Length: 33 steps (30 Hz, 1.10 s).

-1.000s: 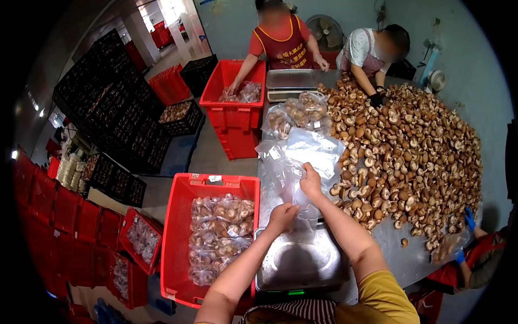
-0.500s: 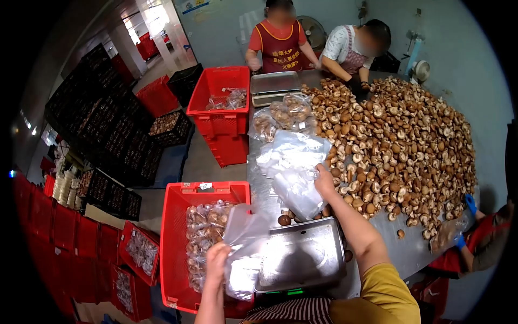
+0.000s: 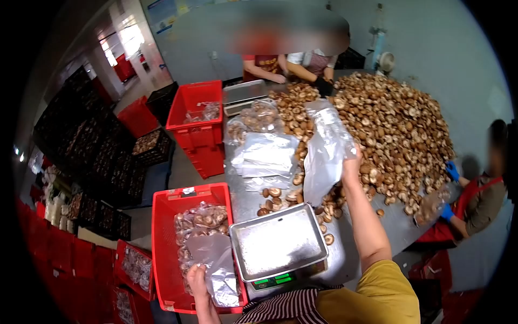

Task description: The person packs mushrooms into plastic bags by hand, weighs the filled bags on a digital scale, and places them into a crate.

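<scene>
Now our right hand [image 3: 350, 162] pinches a clear bag [image 3: 324, 154] up over the mushrooms [image 3: 399, 124] at one o'clock; our left hand [image 3: 195, 276], grip closed on another bag [image 3: 216, 267], sits at seven over the crate [image 3: 162, 254], beside the scale [image 3: 278, 248].

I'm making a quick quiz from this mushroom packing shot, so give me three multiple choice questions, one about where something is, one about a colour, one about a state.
1. Where does the scale stand?
A. On the table edge, right of the near crate
B. Inside the crate
C. On the floor

2. What colour is the near crate?
A. Blue
B. Red
C. Black

3. What is on the scale's tray?
A. A filled bag
B. Loose mushrooms
C. Nothing

Answers: 1 A, it sits on the table beside the crate. 2 B, its walls are red. 3 C, the tray is bare; the right hand holds a plastic bag up over the mushroom pile, and the left hand grips another bag over the crate.
</scene>
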Tool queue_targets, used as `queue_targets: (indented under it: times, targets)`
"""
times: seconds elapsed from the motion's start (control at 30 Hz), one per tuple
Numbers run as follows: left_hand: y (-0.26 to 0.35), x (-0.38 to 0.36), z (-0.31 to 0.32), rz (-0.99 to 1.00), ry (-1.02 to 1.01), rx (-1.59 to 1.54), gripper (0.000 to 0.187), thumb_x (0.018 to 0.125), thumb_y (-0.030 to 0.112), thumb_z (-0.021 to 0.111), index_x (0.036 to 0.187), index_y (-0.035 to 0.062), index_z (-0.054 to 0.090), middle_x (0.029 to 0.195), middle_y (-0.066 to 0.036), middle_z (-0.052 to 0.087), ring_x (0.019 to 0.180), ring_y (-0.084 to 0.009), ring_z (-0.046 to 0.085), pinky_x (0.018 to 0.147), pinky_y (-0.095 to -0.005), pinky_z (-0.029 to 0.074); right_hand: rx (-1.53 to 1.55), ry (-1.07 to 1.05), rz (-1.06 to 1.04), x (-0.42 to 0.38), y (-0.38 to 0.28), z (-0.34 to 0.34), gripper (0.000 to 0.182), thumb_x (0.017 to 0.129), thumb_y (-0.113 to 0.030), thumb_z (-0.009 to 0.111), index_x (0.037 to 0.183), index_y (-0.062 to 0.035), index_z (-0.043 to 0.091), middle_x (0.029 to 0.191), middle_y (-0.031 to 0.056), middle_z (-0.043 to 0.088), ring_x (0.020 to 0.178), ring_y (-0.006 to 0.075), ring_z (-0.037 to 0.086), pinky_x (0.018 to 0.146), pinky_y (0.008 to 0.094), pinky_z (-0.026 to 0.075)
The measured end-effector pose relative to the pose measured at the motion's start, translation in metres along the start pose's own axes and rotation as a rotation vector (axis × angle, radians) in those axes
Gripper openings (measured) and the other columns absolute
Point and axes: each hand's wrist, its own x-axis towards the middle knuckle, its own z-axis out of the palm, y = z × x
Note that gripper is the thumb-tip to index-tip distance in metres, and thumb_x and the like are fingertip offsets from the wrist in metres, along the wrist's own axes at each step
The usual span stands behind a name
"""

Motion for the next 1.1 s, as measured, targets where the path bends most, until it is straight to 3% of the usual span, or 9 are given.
queue_targets:
  times: [0.23,0.37,0.5,0.57,0.7,0.87,0.97,1.03,1.1]
  targets:
    - [-0.020,-0.010,-0.006,-0.023,-0.107,0.035,0.022,0.093,0.012,0.055,0.071,0.0093,0.054,0.070,0.008,0.051,0.063,-0.0013,0.041,0.057,-0.0196,0.031,0.141,0.673,-0.054,-0.031,-0.005,-0.239,0.028,0.098,-0.021,0.055,0.116,-0.0002,0.060,0.099,0.0051,0.063,0.082,0.0146,0.060,0.069,0.0307,0.052]
    - [-0.020,-0.014,0.025,-0.050,-0.165,0.045,0.026,0.094,0.013,0.054,0.069,0.0110,0.050,0.069,0.008,0.049,0.063,-0.0011,0.039,0.056,-0.0195,0.029,-0.750,0.862,0.219,-0.132,0.149,-0.440,0.024,0.094,-0.012,0.051,0.108,0.0072,0.055,0.094,0.0168,0.067,0.071,0.0192,0.065,0.058,0.0312,0.050]
    - [-0.004,-0.020,0.074,-0.106,-0.232,0.078,0.027,0.094,0.013,0.055,0.068,0.0112,0.048,0.068,0.009,0.047,0.063,-0.0009,0.037,0.056,-0.0201,0.028,-0.715,0.843,0.505,-0.202,0.090,-0.404,0.030,0.092,-0.014,0.055,0.105,0.0131,0.055,0.084,0.0219,0.068,0.048,0.0216,0.059,0.044,0.0356,0.045]
    - [-0.009,-0.015,0.085,-0.081,-0.362,0.154,0.027,0.093,0.011,0.056,0.067,0.0107,0.048,0.067,0.010,0.045,0.062,-0.0008,0.035,0.056,-0.0207,0.027,-1.055,0.819,0.190,-0.232,0.150,-0.440,0.024,0.093,-0.014,0.053,0.097,0.0093,0.057,0.074,0.0170,0.067,0.056,0.0205,0.062,0.045,0.0339,0.046]
    - [-0.010,-0.020,0.121,-0.093,-0.409,0.189,0.029,0.091,0.008,0.057,0.065,0.0106,0.046,0.067,0.010,0.042,0.062,-0.0007,0.033,0.055,-0.0213,0.025,-0.233,0.757,0.659,-0.249,0.066,-0.348,0.021,0.094,-0.016,0.052,0.090,0.0023,0.061,0.077,0.0135,0.068,0.050,0.0160,0.055,0.046,0.0310,0.045]
    - [-0.006,-0.034,0.157,-0.087,-0.430,0.234,0.029,0.091,0.005,0.057,0.065,0.0092,0.046,0.066,0.011,0.040,0.062,-0.0013,0.033,0.056,-0.0210,0.025,-0.148,0.534,0.861,-0.270,0.038,-0.305,0.028,0.096,-0.022,0.051,0.092,0.0034,0.062,0.077,0.0136,0.068,0.054,0.0207,0.060,0.048,0.0342,0.046]
    - [-0.017,-0.041,0.166,-0.072,-0.448,0.230,0.025,0.089,0.004,0.056,0.066,0.0050,0.048,0.070,0.008,0.043,0.066,-0.0034,0.037,0.063,-0.0215,0.029,-0.497,0.073,0.933,-0.273,0.016,-0.298,0.033,0.094,-0.028,0.055,0.094,0.0042,0.063,0.076,0.0151,0.067,0.056,0.0229,0.062,0.049,0.0352,0.047]
    - [-0.016,-0.046,0.183,-0.065,-0.491,0.280,0.022,0.087,0.002,0.055,0.066,0.0020,0.047,0.077,0.004,0.047,0.071,-0.0045,0.039,0.066,-0.0220,0.031,-1.112,-0.961,0.770,-0.266,0.007,-0.300,0.030,0.092,-0.025,0.054,0.090,0.0032,0.062,0.076,0.0188,0.065,0.064,0.0305,0.065,0.059,0.0420,0.051]
    - [-0.007,-0.053,0.203,-0.044,-0.523,0.284,0.019,0.084,-0.001,0.055,0.068,0.0012,0.047,0.085,0.001,0.048,0.076,-0.0054,0.040,0.067,-0.0213,0.031,-1.073,-1.046,0.615,-0.243,-0.049,-0.281,0.032,0.090,-0.030,0.060,0.095,0.0018,0.064,0.083,0.0191,0.066,0.074,0.0330,0.064,0.072,0.0433,0.050]
